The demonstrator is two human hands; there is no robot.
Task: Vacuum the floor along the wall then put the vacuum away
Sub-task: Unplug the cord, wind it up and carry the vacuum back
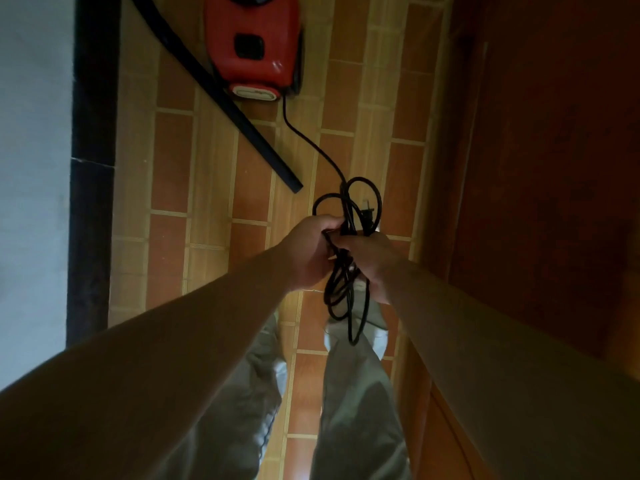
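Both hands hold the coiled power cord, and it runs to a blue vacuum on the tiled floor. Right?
Not quite. The head view shows the vacuum is red, not blue. The rest holds: the left hand and right hand both grip the coiled power cord, which runs to the vacuum on the tiled floor.

A dark reddish wooden door (pixel 554 168) fills the side from 1 to 4 o'clock. A black skirting strip (pixel 93 168) runs from 11 down to 8 o'clock. Grey-green trousers (pixel 356 410) sit at 6 o'clock, ending in pale shoes (pixel 375 323).
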